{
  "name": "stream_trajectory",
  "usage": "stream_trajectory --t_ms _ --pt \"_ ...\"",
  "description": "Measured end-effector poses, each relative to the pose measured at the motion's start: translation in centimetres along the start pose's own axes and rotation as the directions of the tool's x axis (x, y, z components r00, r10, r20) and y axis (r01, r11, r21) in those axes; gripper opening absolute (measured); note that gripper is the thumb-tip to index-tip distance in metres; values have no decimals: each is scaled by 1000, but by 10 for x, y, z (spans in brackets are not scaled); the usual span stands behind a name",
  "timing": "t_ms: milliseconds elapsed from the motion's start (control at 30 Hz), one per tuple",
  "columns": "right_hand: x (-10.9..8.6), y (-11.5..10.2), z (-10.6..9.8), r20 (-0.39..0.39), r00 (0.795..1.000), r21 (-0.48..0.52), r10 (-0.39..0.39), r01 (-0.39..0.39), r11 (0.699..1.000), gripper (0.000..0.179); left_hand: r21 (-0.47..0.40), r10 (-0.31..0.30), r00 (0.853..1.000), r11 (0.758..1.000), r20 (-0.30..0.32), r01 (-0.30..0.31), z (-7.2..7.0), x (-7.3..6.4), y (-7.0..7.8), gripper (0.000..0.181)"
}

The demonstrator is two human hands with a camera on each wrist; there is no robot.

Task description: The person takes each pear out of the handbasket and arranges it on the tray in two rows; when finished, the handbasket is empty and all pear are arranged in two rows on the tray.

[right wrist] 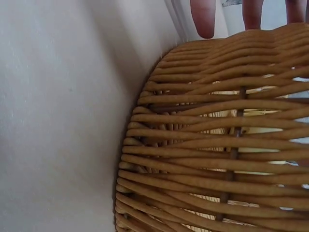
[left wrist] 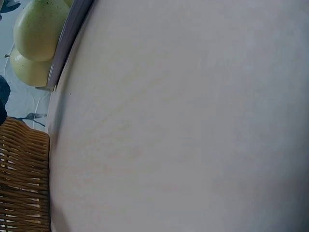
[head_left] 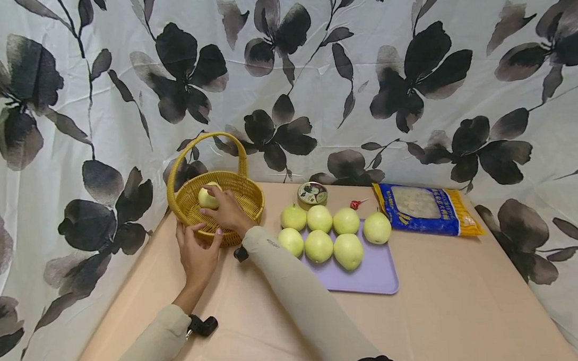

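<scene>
A yellow wicker basket [head_left: 257,200] with a tall arched handle stands at the table's left. Inside its bowl, my right hand [head_left: 230,210] holds a pale yellow-green pear [head_left: 206,198] between fingers and thumb. At the basket's near side, my left hand [head_left: 200,260] has its fingertips against the rim and wall. Close up, the right wrist view shows the basket's woven wall [right wrist: 227,145] with fingers [right wrist: 203,17] touching its edge. In the left wrist view, the left hand is out of sight; only part of the basket [left wrist: 24,179] appears.
Several pears [head_left: 348,251] sit on and around a lilac tray [head_left: 378,278] right of the basket. Behind them are a round tin [head_left: 312,194] and a small red wrapped item [head_left: 355,204]. A blue and yellow packet [head_left: 424,208] lies at right. Floral cloth [head_left: 314,94] hangs behind.
</scene>
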State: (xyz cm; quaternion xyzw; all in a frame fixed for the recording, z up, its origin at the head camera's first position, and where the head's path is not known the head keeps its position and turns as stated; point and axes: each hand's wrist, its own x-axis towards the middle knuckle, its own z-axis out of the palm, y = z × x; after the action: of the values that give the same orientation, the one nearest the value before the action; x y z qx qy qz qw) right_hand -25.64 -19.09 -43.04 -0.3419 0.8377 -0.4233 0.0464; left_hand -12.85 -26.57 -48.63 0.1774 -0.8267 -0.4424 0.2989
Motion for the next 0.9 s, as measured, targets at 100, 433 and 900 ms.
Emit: stream_trajectory --t_ms 100,433,900 --pt "0 0 -1 31 1000 -23 -1 2 1000 70 -7 4 1000 1000 2 -4 0 0 0 54" --pt "2 -1 4 -122 987 -113 104 -117 987 63 -16 9 1000 1000 -11 -9 -2 0 2 55" --pt "0 1 0 11 999 -52 51 -50 997 68 -16 10 1000 1000 -6 -10 -1 -2 0 54"
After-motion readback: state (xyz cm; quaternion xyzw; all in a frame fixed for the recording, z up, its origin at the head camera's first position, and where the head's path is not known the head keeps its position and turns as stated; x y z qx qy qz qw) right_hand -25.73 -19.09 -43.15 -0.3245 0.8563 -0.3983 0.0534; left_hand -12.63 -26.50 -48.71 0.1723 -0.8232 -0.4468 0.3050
